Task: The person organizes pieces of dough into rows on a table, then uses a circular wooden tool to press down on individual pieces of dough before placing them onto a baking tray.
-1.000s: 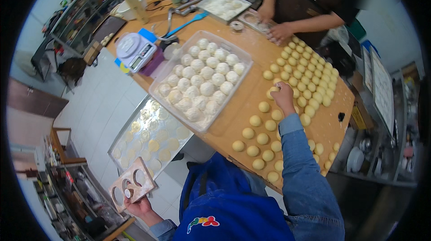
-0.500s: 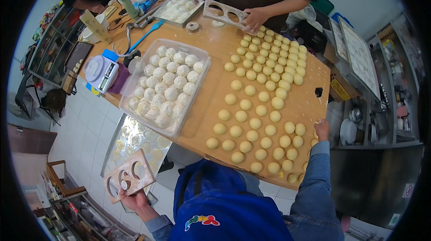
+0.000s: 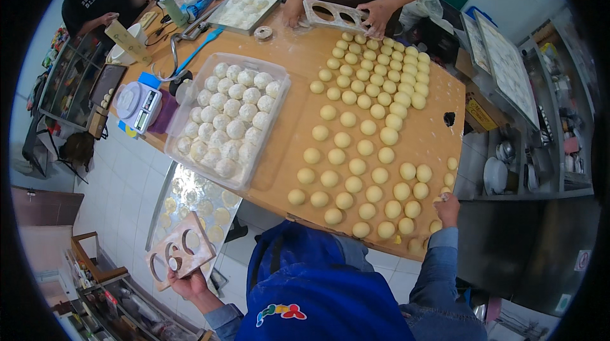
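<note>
My left hand (image 3: 187, 280) grips a floury wooden mould (image 3: 197, 255) with round cut-outs and a small white round piece (image 3: 175, 265), over a silver tray of thin pale rounds (image 3: 175, 183) at the lower left. My right hand (image 3: 447, 207) is closed at the wooden table's (image 3: 293, 106) right edge, on what looks like a small yellow dough ball; its fingertips are partly hidden. Several rows of yellow dough balls (image 3: 358, 166) lie beside it. Left of them stands a clear plastic box (image 3: 284, 90) of flour-dusted white balls (image 3: 236, 129).
Across the table a co-worker's hands (image 3: 376, 14) hold another mould (image 3: 330, 11); another person (image 3: 95, 1) stands top left. A scale (image 3: 136, 106), blue spatula (image 3: 197, 55), floury tray (image 3: 244, 7) and cylinders (image 3: 127, 42) line the far left. Shelves (image 3: 540, 163) and upright trays (image 3: 508, 77) stand right.
My right hand has moved from mid-table among the dough balls to the right edge and slightly down. The co-worker has lifted a mould. The view has turned, shifting the scene.
</note>
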`<state>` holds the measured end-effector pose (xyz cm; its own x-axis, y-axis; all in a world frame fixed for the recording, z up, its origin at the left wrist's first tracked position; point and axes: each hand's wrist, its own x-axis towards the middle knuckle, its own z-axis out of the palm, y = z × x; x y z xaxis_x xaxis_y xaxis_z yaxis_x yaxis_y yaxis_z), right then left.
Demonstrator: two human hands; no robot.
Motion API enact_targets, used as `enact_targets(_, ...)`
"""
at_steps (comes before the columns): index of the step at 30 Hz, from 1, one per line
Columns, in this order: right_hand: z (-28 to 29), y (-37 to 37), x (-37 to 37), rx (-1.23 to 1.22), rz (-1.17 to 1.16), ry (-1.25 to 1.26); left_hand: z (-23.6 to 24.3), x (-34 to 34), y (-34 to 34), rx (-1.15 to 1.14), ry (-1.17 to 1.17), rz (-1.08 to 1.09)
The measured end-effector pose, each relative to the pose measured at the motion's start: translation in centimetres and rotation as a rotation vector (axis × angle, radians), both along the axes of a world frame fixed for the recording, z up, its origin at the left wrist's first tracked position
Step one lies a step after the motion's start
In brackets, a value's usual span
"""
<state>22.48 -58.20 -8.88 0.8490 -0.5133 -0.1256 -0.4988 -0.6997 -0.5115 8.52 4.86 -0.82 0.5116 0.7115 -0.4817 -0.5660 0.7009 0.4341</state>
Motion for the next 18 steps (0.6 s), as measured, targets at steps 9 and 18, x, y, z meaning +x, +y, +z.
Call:
enact_targets(9,-1.0,1.8,-5.2,-0.009,0.0,0.076,-0.3,0.9,0.2,-0.019,-0.032,-0.076)
enact_targets(18,-2.3,3.6,-5.7,-0.23,0.093,0.103,0.4,0.5,0.6,-0.059,-0.028,-0.012)
